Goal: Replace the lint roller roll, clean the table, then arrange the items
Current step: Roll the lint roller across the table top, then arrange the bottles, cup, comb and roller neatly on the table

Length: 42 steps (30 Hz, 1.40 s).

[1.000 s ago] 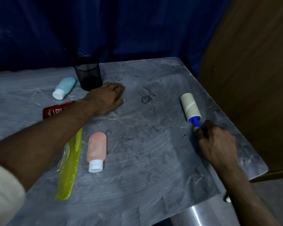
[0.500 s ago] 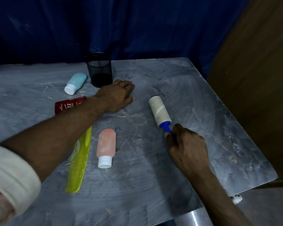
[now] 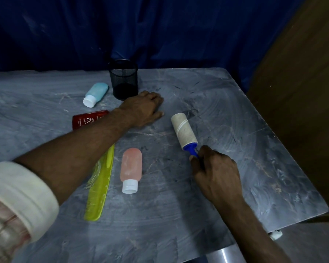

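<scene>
My right hand (image 3: 216, 175) grips the blue handle of a lint roller (image 3: 183, 130), whose pale roll lies flat on the grey marbled table (image 3: 245, 149) near its middle. Resting palm-down on the table is my left hand (image 3: 143, 108), fingers spread, just in front of a black mesh cup (image 3: 123, 81). A pink bottle (image 3: 131, 168) with a white cap lies left of the roller. A yellow-green comb (image 3: 100, 186) lies beside it, partly under my left forearm. A blue bottle (image 3: 96, 93) and a red packet (image 3: 88, 119) lie further left.
A dark blue curtain hangs behind the table. A brown wooden panel (image 3: 302, 92) stands along the right edge. The table's right and near edges drop off close to my right arm. A small white object (image 3: 275, 234) lies on the floor below the corner.
My right hand has drawn the lint roller leftward across the table, from the right side to the middle. My left hand has stayed flat in place.
</scene>
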Each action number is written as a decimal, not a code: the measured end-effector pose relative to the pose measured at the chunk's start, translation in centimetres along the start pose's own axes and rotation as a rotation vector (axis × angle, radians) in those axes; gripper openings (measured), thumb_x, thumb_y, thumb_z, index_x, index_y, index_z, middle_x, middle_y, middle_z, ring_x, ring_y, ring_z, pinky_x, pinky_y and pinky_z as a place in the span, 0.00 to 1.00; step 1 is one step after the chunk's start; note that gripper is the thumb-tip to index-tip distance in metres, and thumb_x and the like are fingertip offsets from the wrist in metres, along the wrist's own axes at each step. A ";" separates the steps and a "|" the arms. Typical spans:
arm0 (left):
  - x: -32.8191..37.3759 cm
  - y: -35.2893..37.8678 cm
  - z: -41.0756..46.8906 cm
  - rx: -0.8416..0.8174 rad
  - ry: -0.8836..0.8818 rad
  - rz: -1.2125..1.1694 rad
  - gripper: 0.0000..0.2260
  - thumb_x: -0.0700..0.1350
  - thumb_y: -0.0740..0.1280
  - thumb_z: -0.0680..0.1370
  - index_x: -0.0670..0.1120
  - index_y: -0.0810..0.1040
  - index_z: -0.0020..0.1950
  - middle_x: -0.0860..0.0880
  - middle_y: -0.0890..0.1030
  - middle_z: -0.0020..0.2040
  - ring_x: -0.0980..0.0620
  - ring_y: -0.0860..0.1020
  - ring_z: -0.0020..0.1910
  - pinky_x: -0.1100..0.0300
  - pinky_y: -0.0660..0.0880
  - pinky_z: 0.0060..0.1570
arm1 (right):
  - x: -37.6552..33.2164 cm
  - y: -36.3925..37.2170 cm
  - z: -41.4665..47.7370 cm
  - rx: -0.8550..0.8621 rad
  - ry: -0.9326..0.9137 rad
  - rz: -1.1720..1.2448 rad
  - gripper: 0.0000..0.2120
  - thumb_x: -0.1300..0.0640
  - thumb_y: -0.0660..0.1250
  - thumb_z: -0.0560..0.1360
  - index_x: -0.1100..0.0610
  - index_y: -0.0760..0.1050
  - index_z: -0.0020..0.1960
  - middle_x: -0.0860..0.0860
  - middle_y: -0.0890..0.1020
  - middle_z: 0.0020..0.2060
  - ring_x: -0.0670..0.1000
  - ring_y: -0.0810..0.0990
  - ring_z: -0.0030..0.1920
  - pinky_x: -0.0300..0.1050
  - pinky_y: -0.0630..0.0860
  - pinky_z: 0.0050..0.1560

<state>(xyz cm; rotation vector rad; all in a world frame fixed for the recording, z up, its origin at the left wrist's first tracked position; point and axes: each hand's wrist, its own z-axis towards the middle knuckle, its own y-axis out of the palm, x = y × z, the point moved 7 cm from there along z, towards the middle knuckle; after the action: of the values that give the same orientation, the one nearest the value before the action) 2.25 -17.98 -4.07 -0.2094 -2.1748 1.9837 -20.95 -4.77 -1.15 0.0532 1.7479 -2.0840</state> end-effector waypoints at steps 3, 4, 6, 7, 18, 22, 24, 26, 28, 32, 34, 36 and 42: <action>-0.1 0.0 0.0 -0.010 -0.005 -0.009 0.31 0.61 0.56 0.86 0.46 0.59 0.85 0.46 0.60 0.85 0.42 0.61 0.82 0.46 0.66 0.78 | 0.0 0.0 0.1 -0.004 0.009 0.018 0.13 0.49 0.68 0.76 0.50 0.66 0.39 0.44 0.69 0.27 0.45 0.66 0.25 0.37 0.56 0.28; -0.1 0.0 0.0 -0.011 -0.007 -0.010 0.31 0.62 0.56 0.86 0.46 0.59 0.85 0.46 0.60 0.85 0.42 0.60 0.82 0.46 0.66 0.78 | 0.0 0.0 0.1 -0.006 0.012 0.017 0.13 0.49 0.68 0.76 0.50 0.66 0.39 0.44 0.69 0.27 0.45 0.66 0.25 0.36 0.56 0.28; -0.1 -0.1 0.0 -0.016 -0.014 -0.013 0.31 0.62 0.56 0.86 0.47 0.59 0.85 0.46 0.60 0.85 0.43 0.60 0.83 0.46 0.66 0.78 | 0.1 0.0 0.1 0.003 0.019 0.014 0.13 0.49 0.69 0.76 0.50 0.67 0.38 0.44 0.69 0.27 0.46 0.67 0.25 0.38 0.57 0.28; -0.1 -0.1 0.0 -0.019 -0.016 -0.016 0.31 0.62 0.56 0.86 0.47 0.58 0.85 0.46 0.60 0.85 0.43 0.60 0.83 0.46 0.65 0.78 | 0.1 0.0 0.1 0.012 0.025 0.014 0.13 0.48 0.69 0.75 0.51 0.68 0.38 0.44 0.69 0.26 0.47 0.68 0.25 0.38 0.58 0.28; 0.8 -2.1 -1.9 -0.055 0.038 -0.121 0.25 0.50 0.59 0.87 0.47 0.62 0.84 0.47 0.63 0.84 0.44 0.65 0.80 0.49 0.65 0.78 | -1.2 -2.8 1.2 0.079 0.013 0.017 0.15 0.42 0.70 0.75 0.53 0.77 0.49 0.48 0.81 0.37 0.50 0.79 0.34 0.47 0.79 0.35; 0.5 -5.9 -6.2 0.194 0.107 -0.264 0.23 0.48 0.61 0.85 0.46 0.70 0.81 0.48 0.75 0.78 0.49 0.75 0.75 0.56 0.71 0.73 | -3.6 -3.4 1.6 0.130 -0.064 0.040 0.14 0.44 0.70 0.74 0.55 0.78 0.45 0.50 0.81 0.35 0.51 0.79 0.32 0.44 0.75 0.33; -0.6 -7.9 -8.7 0.317 0.106 -0.390 0.20 0.47 0.64 0.84 0.46 0.76 0.76 0.48 0.82 0.70 0.51 0.81 0.68 0.56 0.76 0.68 | -5.1 -3.1 1.9 0.147 -0.104 0.081 0.12 0.47 0.73 0.73 0.56 0.78 0.44 0.52 0.82 0.35 0.53 0.80 0.33 0.41 0.71 0.34; -2.7 -9.3 -10.9 0.411 0.058 -0.526 0.17 0.43 0.67 0.82 0.45 0.79 0.71 0.48 0.87 0.60 0.52 0.85 0.59 0.55 0.80 0.62 | -6.7 -2.5 2.2 0.153 -0.144 0.115 0.10 0.51 0.75 0.72 0.58 0.79 0.43 0.53 0.83 0.36 0.56 0.82 0.35 0.44 0.75 0.36; -5.4 -9.7 -12.7 0.462 -0.029 -0.614 0.16 0.39 0.68 0.81 0.44 0.81 0.69 0.48 0.88 0.54 0.54 0.86 0.55 0.60 0.81 0.59 | -8.1 -2.1 2.3 0.165 -0.187 0.108 0.11 0.51 0.72 0.73 0.58 0.77 0.40 0.54 0.82 0.34 0.58 0.81 0.34 0.45 0.76 0.35; -9.9 -8.7 -16.0 0.506 -0.227 -0.666 0.12 0.37 0.70 0.80 0.44 0.83 0.63 0.49 0.88 0.50 0.53 0.87 0.52 0.60 0.81 0.58 | -10.5 -1.9 2.5 0.195 -0.246 0.125 0.15 0.46 0.60 0.74 0.56 0.71 0.35 0.52 0.77 0.29 0.57 0.78 0.30 0.39 0.65 0.35; -11.1 -7.9 -17.5 0.494 -0.299 -0.658 0.12 0.38 0.71 0.79 0.45 0.84 0.62 0.49 0.89 0.50 0.51 0.87 0.51 0.55 0.81 0.60 | -11.3 -1.6 2.7 0.170 -0.252 0.147 0.13 0.47 0.62 0.74 0.54 0.70 0.36 0.49 0.75 0.27 0.55 0.77 0.30 0.39 0.64 0.36; -11.5 -7.1 -19.0 0.458 -0.354 -0.617 0.12 0.39 0.71 0.79 0.47 0.85 0.61 0.51 0.89 0.49 0.51 0.86 0.49 0.53 0.81 0.59 | -12.2 -0.9 2.9 0.113 -0.250 0.170 0.10 0.50 0.69 0.74 0.54 0.72 0.39 0.47 0.74 0.28 0.53 0.76 0.30 0.40 0.65 0.37; -11.2 -4.8 -25.6 0.306 -0.563 -0.493 0.05 0.51 0.72 0.75 0.57 0.86 0.49 0.60 0.87 0.44 0.62 0.82 0.41 0.58 0.81 0.51 | -17.0 1.4 2.5 -0.048 -0.337 0.182 0.07 0.53 0.72 0.74 0.54 0.76 0.44 0.50 0.81 0.35 0.53 0.80 0.37 0.43 0.72 0.39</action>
<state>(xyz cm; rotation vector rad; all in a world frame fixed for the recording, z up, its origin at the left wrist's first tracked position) 19.23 3.73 2.40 0.9346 -1.8734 2.1849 -4.41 -2.43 3.06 -0.1397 1.5274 -1.8004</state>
